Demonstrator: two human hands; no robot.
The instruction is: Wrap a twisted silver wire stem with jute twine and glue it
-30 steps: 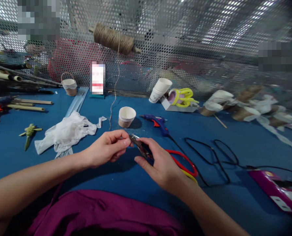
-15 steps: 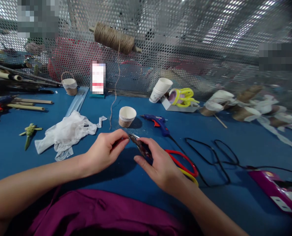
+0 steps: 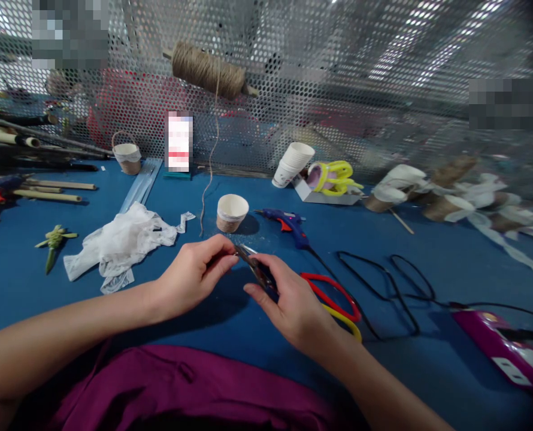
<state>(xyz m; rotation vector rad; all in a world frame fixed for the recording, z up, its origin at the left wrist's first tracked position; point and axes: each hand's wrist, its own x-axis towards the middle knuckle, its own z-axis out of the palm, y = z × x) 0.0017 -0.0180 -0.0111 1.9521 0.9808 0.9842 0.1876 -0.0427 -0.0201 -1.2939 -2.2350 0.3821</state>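
Observation:
My right hand grips small dark snips, whose blades point up and left toward my left hand. The fingers of my left hand are pinched together right at the blade tips, on something too small to make out. Both hands hover just above the blue table. Red and yellow scissor handles lie on the table under my right hand. A paper cup wrapped in twine stands just beyond my hands.
A twine spool hangs on the perforated screen, its strand dangling to the table. White lace, a blue glue gun with black cord, stacked cups, bamboo sticks and a purple device lie around.
My left hand has drawn slightly toward me and its fingers have closed tighter at the snips' tips. The right hand has barely shifted.

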